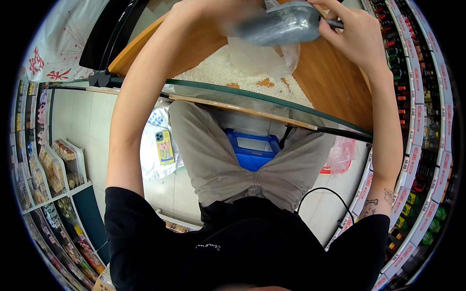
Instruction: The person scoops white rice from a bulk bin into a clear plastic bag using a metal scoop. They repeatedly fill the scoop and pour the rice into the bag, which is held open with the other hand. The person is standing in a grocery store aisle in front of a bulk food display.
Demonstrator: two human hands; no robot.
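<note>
A grey metal scoop (282, 25) is raised at the top of the view, over a wooden bin (331, 76) that holds white rice (211, 69). My right hand (353, 29) grips its short handle. My left hand (225, 11) is at the scoop's blade end, blurred and cut by the top edge; whether its fingers hold anything cannot be told. Below the scoop hangs a clear plastic bag (258, 58) with pale contents, just over the rice. Patches of the bin's wooden floor show through the rice near the glass front.
A glass panel (255, 94) edges the bin on my side. Below it are a blue plastic stool (255, 152), a phone in a yellow case (165, 147) on a white sack (153, 127), and a pink bag (342, 152). Shelves of goods (418, 145) curve along both sides.
</note>
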